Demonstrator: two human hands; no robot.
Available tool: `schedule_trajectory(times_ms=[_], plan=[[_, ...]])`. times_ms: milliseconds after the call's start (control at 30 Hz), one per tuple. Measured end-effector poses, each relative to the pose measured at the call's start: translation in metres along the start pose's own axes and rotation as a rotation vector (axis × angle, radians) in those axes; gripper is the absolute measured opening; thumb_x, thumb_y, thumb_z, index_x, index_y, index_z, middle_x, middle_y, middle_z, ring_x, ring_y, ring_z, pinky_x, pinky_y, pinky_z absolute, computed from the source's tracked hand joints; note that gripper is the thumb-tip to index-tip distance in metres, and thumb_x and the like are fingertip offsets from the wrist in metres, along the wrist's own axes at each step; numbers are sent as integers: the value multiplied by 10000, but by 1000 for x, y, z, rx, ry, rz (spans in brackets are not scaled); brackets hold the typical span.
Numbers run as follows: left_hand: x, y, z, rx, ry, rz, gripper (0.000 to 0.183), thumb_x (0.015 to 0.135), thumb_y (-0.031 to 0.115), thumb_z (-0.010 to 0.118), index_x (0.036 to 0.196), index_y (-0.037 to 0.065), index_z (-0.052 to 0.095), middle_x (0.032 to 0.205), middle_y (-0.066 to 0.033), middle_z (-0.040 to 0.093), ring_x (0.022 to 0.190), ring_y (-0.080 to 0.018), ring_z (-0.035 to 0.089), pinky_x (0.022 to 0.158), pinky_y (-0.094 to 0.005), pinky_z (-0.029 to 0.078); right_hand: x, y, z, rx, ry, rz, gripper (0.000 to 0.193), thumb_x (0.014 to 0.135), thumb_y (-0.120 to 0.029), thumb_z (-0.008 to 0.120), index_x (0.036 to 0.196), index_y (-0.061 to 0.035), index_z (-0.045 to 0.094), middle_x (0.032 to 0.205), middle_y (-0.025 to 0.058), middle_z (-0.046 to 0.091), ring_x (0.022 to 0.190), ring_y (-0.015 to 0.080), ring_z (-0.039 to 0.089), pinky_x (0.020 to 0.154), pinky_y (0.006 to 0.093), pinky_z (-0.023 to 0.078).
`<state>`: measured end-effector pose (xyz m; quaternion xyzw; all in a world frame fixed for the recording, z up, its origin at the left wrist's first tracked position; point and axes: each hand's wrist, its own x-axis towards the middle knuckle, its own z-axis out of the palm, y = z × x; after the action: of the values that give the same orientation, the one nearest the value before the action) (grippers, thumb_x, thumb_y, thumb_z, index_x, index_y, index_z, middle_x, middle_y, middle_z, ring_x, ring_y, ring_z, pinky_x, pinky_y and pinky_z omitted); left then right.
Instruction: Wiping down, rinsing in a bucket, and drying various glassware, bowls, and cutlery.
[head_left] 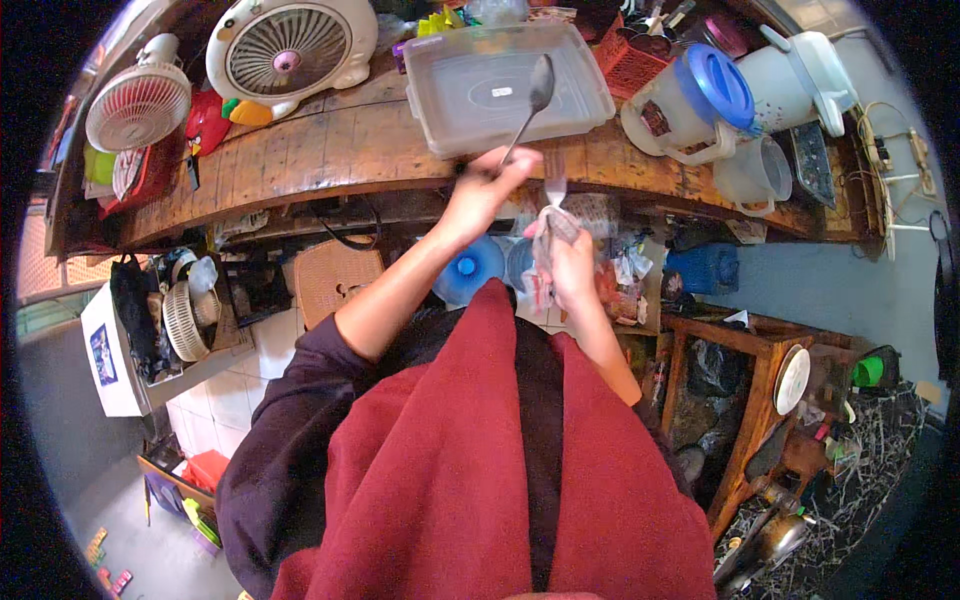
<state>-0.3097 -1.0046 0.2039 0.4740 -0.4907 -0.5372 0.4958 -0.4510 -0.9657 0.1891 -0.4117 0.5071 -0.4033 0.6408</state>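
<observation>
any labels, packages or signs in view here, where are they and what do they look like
Small label: centre of the clear plastic tray lid on the wooden counter, pale oval, tiny.
Sticker: side of the white box at lower left, blue rectangle.
Label: on the clear jug with the blue lid, right of the tray, dark patch.
Plastic bags: under the counter beside the right hand, crumpled, clear and red.

Spoon up, fork wrapped, over the wooden counter (330, 150).
Left hand (482, 190) lifts a spoon (528, 105) above the clear plastic container (505, 85); right hand (570, 255) grips a fork (555, 188) in a cloth (548, 232).
</observation>
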Motion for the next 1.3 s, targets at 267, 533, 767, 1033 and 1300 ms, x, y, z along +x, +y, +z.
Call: schedule_trajectory(times_ms=[267,533,767,1033,1300], plan=[[67,16,12,86,37,235,181,802,173,524,728,12,560,672,-24,571,638,-99,524,601,-231,414,-11,-11,-19,-19,-23,9,165,749,5,450,858,-17,572,703,23,575,543,84,531,481,210,437],[241,24,-8,1241,404,414,210,850,201,446,769,9,468,597,-70,515,602,-136,539,532,-292,408,-26,24,-52,-43,87,-138,173,742,7,513,900,35,579,860,67,612,781,115,570,732,233,441],[221,91,101,158,385,826,204,840,200,438,755,15,427,628,-193,518,615,-347,545,528,-388,408,-40,38,-77,-158,234,-142,187,716,15,484,874,36,582,825,75,620,768,116,579,716,230,442],[255,50,121,799,207,813,136,789,160,444,770,45,515,660,-215,543,685,-388,539,566,-457,408,-51,30,-92,-119,303,-97,190,710,14,492,878,26,578,821,69,616,752,117,574,703,234,439],[230,71,98,687,205,647,298,821,287,391,860,61,581,778,-159,590,754,-329,567,675,-409,425,-46,31,-95,-240,313,-160,190,693,36,490,860,24,578,839,75,608,769,127,574,716,235,430]])
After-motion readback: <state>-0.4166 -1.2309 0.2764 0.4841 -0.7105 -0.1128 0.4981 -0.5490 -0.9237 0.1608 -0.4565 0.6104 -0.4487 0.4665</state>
